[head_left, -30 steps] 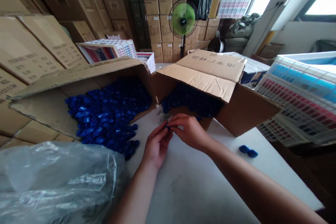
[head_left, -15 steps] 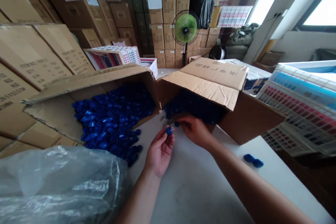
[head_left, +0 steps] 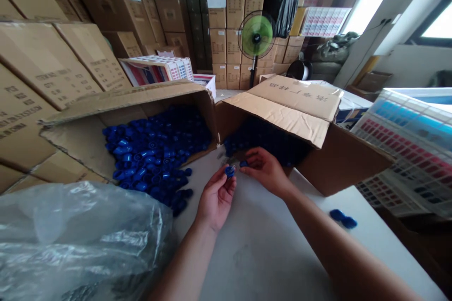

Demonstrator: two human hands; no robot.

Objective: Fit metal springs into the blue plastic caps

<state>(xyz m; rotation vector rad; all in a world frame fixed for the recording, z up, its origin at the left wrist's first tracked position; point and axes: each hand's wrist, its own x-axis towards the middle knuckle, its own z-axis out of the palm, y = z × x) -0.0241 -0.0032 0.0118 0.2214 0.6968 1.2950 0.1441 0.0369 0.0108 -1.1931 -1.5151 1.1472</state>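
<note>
Pinched in my left hand (head_left: 218, 195) is a small blue plastic cap (head_left: 230, 171), with something shiny and metallic at its top. Just to the right, my right hand (head_left: 264, 170) has its thumb and fingers closed on another small blue plastic piece (head_left: 243, 163). The two pieces are close together but apart. Small clear or metallic bits (head_left: 226, 160) lie on the table beyond my hands, too small to name. A large heap of blue caps (head_left: 151, 150) spills from the left cardboard box (head_left: 81, 153). More blue pieces (head_left: 264, 138) fill the right box (head_left: 353, 160).
A clear plastic bag (head_left: 81, 240) covers the near left. Two blue pieces (head_left: 343, 219) lie on the white table (head_left: 268, 254) at right. White plastic baskets (head_left: 399, 150) stand beyond its right edge. Behind are a green fan (head_left: 256, 37) and stacked cartons (head_left: 235, 4).
My right hand has drawn slightly back, and its fingers have spread a little around the blue piece. My left hand keeps its cap. The whole view has shifted slightly.
</note>
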